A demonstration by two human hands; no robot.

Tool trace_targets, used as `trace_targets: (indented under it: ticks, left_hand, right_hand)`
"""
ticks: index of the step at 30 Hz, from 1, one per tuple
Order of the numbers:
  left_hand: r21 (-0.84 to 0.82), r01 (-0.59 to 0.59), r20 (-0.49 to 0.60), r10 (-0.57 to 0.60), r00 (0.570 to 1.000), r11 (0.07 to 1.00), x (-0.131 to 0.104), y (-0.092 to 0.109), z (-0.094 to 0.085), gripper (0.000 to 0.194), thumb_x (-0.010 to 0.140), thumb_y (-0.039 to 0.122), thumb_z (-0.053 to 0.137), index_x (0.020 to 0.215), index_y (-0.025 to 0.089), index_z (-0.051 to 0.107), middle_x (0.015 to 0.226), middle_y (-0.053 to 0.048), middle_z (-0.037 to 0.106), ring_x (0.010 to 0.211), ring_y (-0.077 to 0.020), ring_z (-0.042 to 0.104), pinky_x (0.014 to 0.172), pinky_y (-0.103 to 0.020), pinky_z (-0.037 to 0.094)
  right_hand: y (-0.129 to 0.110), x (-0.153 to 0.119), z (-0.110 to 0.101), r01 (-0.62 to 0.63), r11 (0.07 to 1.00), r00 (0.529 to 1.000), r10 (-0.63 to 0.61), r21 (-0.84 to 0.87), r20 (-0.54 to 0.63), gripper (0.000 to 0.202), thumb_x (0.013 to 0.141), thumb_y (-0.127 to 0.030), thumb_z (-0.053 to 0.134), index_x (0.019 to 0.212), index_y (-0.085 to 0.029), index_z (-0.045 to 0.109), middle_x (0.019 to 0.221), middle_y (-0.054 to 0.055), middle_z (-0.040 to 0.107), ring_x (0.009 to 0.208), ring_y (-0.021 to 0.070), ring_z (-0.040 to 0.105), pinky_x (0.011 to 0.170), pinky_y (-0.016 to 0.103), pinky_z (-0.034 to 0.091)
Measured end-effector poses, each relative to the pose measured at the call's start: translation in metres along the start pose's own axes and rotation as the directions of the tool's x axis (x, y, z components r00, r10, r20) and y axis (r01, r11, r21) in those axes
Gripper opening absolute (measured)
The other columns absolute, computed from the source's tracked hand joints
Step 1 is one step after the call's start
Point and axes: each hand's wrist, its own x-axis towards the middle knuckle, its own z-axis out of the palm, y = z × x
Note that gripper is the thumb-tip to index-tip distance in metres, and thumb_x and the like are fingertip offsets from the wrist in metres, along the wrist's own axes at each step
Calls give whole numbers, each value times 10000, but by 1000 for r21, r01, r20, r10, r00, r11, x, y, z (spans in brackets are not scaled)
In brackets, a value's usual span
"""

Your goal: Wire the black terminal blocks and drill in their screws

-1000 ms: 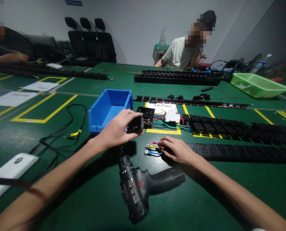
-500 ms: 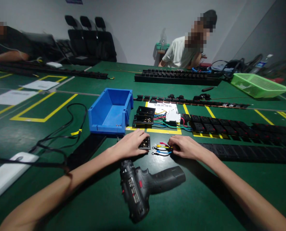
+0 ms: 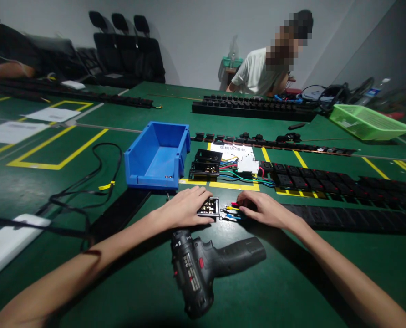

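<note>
My left hand (image 3: 189,206) is closed round a small black terminal box (image 3: 210,206) with brass contacts inside, its open face up on the green table. Just to its right, my right hand (image 3: 262,208) pinches a bundle of wires (image 3: 230,213) with red, yellow and blue sleeves and ring ends. Those ring ends lie close to the box's right edge; whether they touch it I cannot tell. A black cordless drill (image 3: 198,269) lies on its side in front of both hands. Behind them, two similar black boxes (image 3: 205,169) have coloured wires running to a white breaker (image 3: 247,164).
A blue bin (image 3: 151,180) with a few small metal bits stands behind my left hand. Black socket strips (image 3: 326,180) extend to the right. A black cable (image 3: 97,182) and a white power strip (image 3: 15,246) lie left. A green basket (image 3: 367,123) and another person (image 3: 257,68) are farther back.
The terminal box has shifted right toward the wires and shows more of its contacts. My right hand's fingers have moved left along the wires, toward their ring ends.
</note>
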Motion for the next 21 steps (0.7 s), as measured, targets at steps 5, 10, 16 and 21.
trace_targets:
  ticks: [5, 10, 16, 21]
  left_hand:
    - [-59, -9, 5, 9, 1000, 998, 0, -4, 1, 557, 867, 578, 564, 1227, 155, 523, 1079, -104, 606, 995, -266, 584, 853, -388, 485]
    - [-80, -16, 17, 18, 1000, 997, 1, -3, 2, 602, 866, 620, 547, 1254, 161, 518, 1108, -106, 599, 1030, -268, 573, 891, -394, 483]
    - [-62, -54, -48, 51, 998, 997, 2, -3, -6, 550, 913, 578, 501, 1279, 168, 515, 1150, -115, 594, 1063, -258, 569, 913, -393, 480]
    - [-9, 4, -416, -8, 909, 1000, 1, -30, -35, 211, 938, 362, 507, 1007, 171, 565, 963, -69, 608, 902, -195, 577, 801, -330, 481]
  right_hand:
    - [2, 4, 10, -16, 1000, 1000, 16, -4, 0, 325, 924, -465, 544, 1107, -204, 605, 965, 58, 669, 807, 173, 600, 720, 287, 447]
    - [5, 5, 13, -17, 999, 1000, 17, -36, 0, 259, 925, -424, 556, 1043, -209, 637, 919, 43, 668, 786, 163, 594, 703, 270, 422]
    - [6, 5, 14, -18, 999, 1000, 17, -31, -9, 275, 923, -429, 560, 1054, -202, 646, 915, 47, 671, 786, 162, 600, 707, 268, 426]
    - [8, 5, 15, -18, 1000, 1000, 17, -23, -17, 287, 918, -436, 565, 1064, -202, 647, 929, 53, 675, 797, 167, 607, 715, 273, 436]
